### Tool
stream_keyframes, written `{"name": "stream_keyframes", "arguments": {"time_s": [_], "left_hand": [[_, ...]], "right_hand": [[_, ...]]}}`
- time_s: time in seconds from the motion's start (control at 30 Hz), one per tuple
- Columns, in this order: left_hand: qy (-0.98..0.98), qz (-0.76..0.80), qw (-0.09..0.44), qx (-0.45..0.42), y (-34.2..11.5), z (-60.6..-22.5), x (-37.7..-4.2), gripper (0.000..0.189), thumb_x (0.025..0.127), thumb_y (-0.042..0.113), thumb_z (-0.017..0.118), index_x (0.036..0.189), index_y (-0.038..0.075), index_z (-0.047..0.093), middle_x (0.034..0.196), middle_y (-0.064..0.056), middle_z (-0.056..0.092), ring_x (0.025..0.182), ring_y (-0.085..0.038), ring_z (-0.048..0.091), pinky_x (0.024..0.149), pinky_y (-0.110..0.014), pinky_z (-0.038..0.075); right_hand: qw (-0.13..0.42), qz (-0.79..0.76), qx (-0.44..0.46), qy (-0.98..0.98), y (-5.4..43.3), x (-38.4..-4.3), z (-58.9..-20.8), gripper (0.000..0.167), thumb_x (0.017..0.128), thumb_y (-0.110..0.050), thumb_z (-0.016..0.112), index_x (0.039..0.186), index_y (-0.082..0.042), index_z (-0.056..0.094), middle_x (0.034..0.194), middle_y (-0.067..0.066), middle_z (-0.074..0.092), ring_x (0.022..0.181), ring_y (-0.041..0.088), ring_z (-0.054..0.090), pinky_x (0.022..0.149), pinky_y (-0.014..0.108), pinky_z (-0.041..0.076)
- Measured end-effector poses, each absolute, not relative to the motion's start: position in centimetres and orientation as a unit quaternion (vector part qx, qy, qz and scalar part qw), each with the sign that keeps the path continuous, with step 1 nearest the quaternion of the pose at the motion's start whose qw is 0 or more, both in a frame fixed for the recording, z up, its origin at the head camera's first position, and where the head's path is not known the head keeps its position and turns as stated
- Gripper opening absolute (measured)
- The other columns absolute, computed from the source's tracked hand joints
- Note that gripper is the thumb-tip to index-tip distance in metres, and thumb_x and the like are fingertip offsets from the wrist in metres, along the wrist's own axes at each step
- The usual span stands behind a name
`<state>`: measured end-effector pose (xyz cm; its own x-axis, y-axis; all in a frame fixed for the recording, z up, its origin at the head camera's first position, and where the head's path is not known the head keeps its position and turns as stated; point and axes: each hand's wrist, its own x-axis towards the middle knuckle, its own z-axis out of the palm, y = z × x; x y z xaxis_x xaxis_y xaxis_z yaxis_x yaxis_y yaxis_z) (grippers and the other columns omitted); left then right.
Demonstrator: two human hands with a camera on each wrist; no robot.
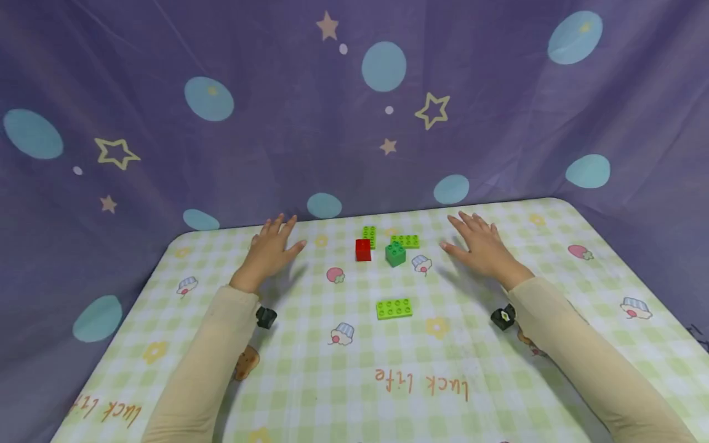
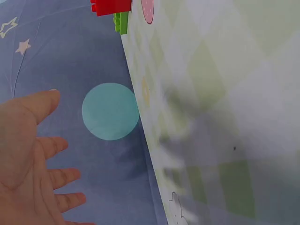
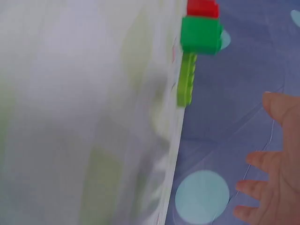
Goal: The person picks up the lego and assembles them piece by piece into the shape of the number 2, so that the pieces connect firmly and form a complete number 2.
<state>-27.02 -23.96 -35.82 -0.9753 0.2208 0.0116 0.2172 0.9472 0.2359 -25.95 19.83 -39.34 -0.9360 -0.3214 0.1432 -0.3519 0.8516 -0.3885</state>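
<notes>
Both hands hover over the table with fingers spread and hold nothing. The left hand (image 1: pixel 269 251) is left of the bricks, its palm and fingers (image 2: pixel 62 178) showing in the left wrist view. On the other side is the right hand (image 1: pixel 480 247), also seen at the edge of the right wrist view. Between them sit a red brick (image 1: pixel 362 250) and a dark green brick (image 1: pixel 396 254). Behind these lie two lime green bricks, one pointing away (image 1: pixel 369 234) and one lying crosswise (image 1: pixel 410 241). Another lime green brick (image 1: pixel 394 309) lies nearer the front.
A checked tablecloth (image 1: pixel 310 394) with printed cupcakes, flowers and lettering covers the table. Behind the far edge hangs a purple curtain (image 1: pixel 266 160) with stars and blue ovals. Dark wrist devices (image 1: pixel 266 317) are worn under both forearms.
</notes>
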Motion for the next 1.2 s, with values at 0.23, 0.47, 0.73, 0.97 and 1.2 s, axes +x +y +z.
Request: {"name": "stream_keyframes", "arguments": {"time_s": [0.23, 0.47, 0.73, 0.97, 1.2], "left_hand": [[0.982, 0.138, -0.01, 0.129, -23.7, -35.9, -27.0, 0.069, 0.098, 0.047, 0.043, 0.152, 0.011, 0.019, 0.156, -0.021, 0.009, 0.14, -0.046, 0.006, 0.104, -0.069, 0.014], [0.975, 0.169, -0.011, 0.141, -23.7, -36.5, -26.9, 0.07, 0.097, 0.048, 0.045, 0.152, 0.012, 0.019, 0.156, -0.02, 0.011, 0.14, -0.044, 0.012, 0.104, -0.067, 0.019], [0.961, 0.215, -0.019, 0.171, -22.7, -36.4, -26.4, 0.069, 0.097, 0.041, 0.048, 0.151, 0.009, 0.02, 0.154, -0.019, 0.018, 0.14, -0.04, 0.018, 0.109, -0.059, 0.02], [0.947, 0.261, -0.02, 0.185, -21.9, -37.1, -26.0, 0.067, 0.097, 0.038, 0.051, 0.15, 0.008, 0.023, 0.152, -0.019, 0.025, 0.139, -0.037, 0.023, 0.111, -0.054, 0.021], [0.936, 0.304, -0.015, 0.177, -21.3, -38.0, -25.6, 0.064, 0.096, 0.044, 0.05, 0.149, 0.014, 0.028, 0.152, -0.013, 0.029, 0.139, -0.032, 0.026, 0.112, -0.049, 0.022]], "right_hand": [[0.034, 0.225, 0.213, -0.95, 18.5, -24.7, -39.1, 0.073, 0.093, -0.052, 0.05, 0.149, -0.01, 0.027, 0.154, 0.02, 0.018, 0.139, 0.046, 0.011, 0.107, 0.067, 0.006], [0.05, 0.259, 0.254, -0.93, 17.5, -23.7, -39.0, 0.07, 0.09, -0.038, 0.062, 0.145, -0.005, 0.035, 0.151, 0.021, 0.027, 0.138, 0.042, 0.021, 0.11, 0.059, 0.014], [0.017, 0.324, 0.278, -0.904, 16.2, -22.3, -39.1, 0.066, 0.088, -0.029, 0.066, 0.141, 0.0, 0.039, 0.145, 0.023, 0.036, 0.135, 0.04, 0.028, 0.109, 0.055, 0.022], [-0.029, 0.371, 0.289, -0.882, 15.2, -21.0, -39.7, 0.067, 0.087, -0.03, 0.068, 0.141, -0.002, 0.04, 0.144, 0.021, 0.038, 0.134, 0.038, 0.032, 0.11, 0.054, 0.024], [-0.108, 0.441, 0.278, -0.847, 14.5, -19.7, -40.4, 0.064, 0.087, -0.03, 0.068, 0.141, -0.008, 0.042, 0.147, 0.014, 0.038, 0.134, 0.036, 0.034, 0.108, 0.055, 0.026]]}}
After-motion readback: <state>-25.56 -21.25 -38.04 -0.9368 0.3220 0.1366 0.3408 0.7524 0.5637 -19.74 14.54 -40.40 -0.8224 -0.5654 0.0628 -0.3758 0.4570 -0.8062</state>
